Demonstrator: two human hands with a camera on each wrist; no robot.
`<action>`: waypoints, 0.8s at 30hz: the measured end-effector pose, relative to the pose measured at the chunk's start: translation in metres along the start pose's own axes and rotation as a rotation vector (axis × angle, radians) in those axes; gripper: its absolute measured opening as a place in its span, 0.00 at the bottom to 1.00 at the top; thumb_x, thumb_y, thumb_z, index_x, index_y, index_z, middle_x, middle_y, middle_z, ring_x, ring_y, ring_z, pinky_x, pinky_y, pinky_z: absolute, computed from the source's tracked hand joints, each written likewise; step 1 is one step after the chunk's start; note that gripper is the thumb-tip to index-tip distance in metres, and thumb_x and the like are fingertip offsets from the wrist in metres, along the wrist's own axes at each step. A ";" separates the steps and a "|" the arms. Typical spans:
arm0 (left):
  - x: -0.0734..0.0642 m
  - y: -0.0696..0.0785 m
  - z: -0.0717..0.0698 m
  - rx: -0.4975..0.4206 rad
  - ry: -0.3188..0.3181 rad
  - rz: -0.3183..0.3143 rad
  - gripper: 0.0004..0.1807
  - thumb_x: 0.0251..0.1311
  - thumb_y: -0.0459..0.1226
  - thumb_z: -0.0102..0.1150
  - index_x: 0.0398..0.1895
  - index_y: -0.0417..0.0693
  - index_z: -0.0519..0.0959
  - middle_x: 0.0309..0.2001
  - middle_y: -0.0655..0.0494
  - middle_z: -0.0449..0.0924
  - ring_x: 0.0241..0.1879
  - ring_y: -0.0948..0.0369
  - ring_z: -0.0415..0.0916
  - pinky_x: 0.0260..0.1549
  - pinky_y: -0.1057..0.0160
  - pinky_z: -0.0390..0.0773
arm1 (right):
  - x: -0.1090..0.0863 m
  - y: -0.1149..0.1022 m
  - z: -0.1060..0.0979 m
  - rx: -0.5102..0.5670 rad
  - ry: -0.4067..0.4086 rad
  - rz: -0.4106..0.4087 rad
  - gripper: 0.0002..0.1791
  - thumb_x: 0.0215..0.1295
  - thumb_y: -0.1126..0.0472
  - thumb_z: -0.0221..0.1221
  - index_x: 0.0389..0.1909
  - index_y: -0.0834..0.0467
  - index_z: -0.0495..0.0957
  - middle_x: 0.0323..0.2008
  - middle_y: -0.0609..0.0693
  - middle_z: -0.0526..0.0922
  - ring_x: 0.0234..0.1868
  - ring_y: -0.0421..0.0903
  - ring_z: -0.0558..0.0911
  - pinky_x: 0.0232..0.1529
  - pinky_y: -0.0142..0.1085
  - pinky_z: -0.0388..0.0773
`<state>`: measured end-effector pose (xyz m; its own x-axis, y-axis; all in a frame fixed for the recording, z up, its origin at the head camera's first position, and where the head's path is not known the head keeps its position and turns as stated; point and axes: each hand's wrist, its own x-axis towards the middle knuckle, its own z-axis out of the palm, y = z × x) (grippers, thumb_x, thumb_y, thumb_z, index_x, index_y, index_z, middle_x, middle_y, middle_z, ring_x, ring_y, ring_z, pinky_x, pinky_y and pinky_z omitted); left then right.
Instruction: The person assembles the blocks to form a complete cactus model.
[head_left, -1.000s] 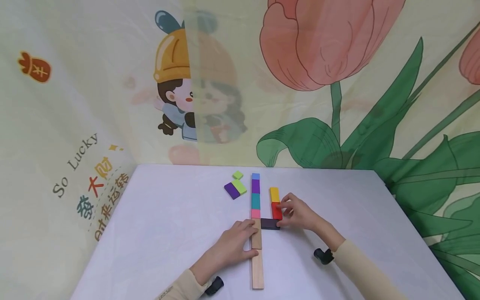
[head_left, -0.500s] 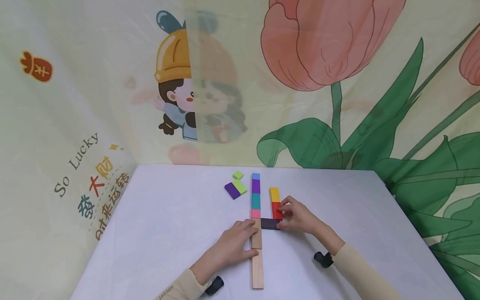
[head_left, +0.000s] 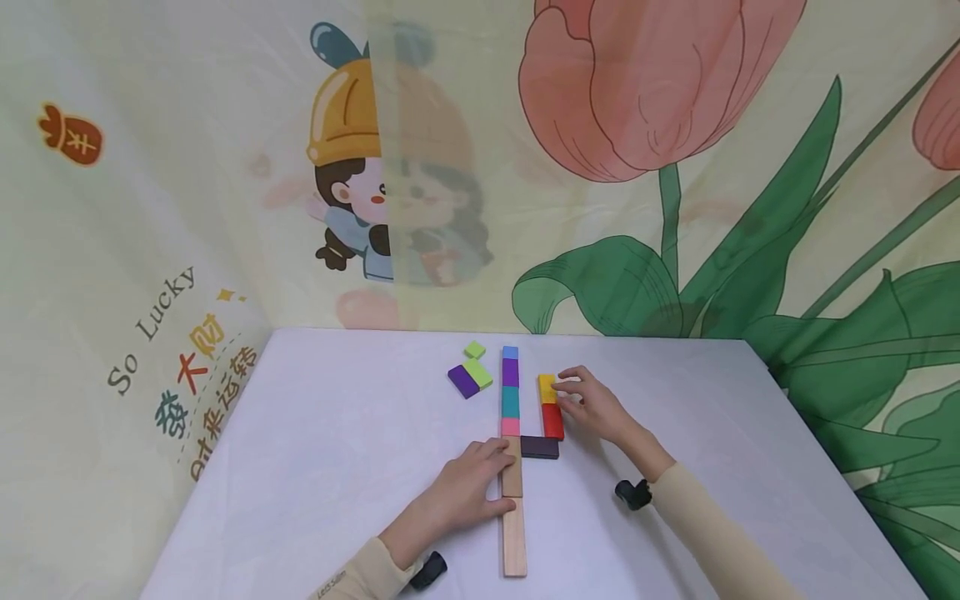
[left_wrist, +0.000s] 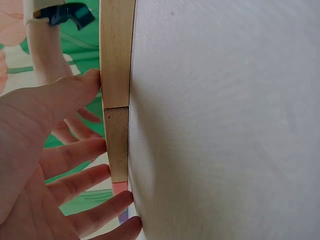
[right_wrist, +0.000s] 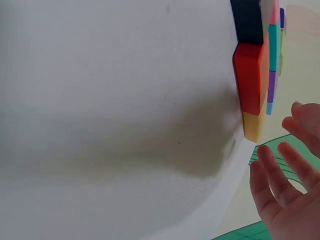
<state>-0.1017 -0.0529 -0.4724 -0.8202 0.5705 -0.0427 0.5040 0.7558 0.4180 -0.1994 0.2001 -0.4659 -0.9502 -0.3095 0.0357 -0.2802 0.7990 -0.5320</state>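
Note:
A straight row of blocks lies on the white table (head_left: 315, 467). Its near end is two plain wooden blocks (head_left: 514, 542); beyond them follow a pink block (head_left: 511, 427), a teal block (head_left: 511, 402), a purple block (head_left: 511, 372) and a blue block (head_left: 511, 352). My left hand (head_left: 459, 492) rests fingertips and thumb along the wooden blocks' left side, fingers extended. A black block (head_left: 540, 447) juts right from the row. Past its outer end lie a red block (head_left: 552, 421) and a yellow block (head_left: 547, 388). Loosely spread, my right hand (right_wrist: 295, 195) is beside the yellow block, holding nothing.
Left of the row's far end lie a purple block (head_left: 463, 381) and a lime block (head_left: 477, 372) side by side, with a smaller lime block (head_left: 475, 350) behind. A printed cloth backdrop (head_left: 442, 308) stands beyond the table's back edge.
My right hand has moved away from the black and red blocks, up toward the yellow block. The left hand and the blocks stay nearly where they were.

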 end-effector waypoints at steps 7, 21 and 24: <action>-0.001 0.001 -0.002 -0.007 -0.003 0.006 0.33 0.56 0.54 0.65 0.62 0.51 0.75 0.69 0.54 0.67 0.64 0.55 0.67 0.54 0.53 0.79 | 0.008 0.000 0.006 -0.068 -0.102 -0.001 0.20 0.64 0.60 0.62 0.56 0.59 0.79 0.65 0.54 0.73 0.68 0.58 0.70 0.65 0.53 0.71; -0.001 0.000 -0.001 0.002 0.012 0.012 0.33 0.56 0.55 0.65 0.62 0.50 0.75 0.69 0.53 0.67 0.64 0.55 0.68 0.54 0.53 0.79 | 0.007 0.000 0.011 -0.117 -0.073 0.048 0.22 0.62 0.57 0.64 0.58 0.56 0.79 0.63 0.54 0.76 0.63 0.55 0.73 0.62 0.52 0.74; -0.002 -0.001 -0.001 0.005 0.018 0.018 0.32 0.56 0.54 0.65 0.61 0.49 0.75 0.68 0.53 0.67 0.64 0.55 0.68 0.54 0.54 0.79 | 0.006 0.000 0.011 -0.125 -0.055 0.016 0.22 0.62 0.57 0.64 0.58 0.56 0.79 0.62 0.55 0.77 0.62 0.56 0.75 0.61 0.51 0.75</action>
<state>-0.1010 -0.0548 -0.4715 -0.8156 0.5784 -0.0189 0.5203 0.7472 0.4136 -0.2040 0.1923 -0.4753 -0.9468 -0.3213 -0.0204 -0.2831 0.8611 -0.4223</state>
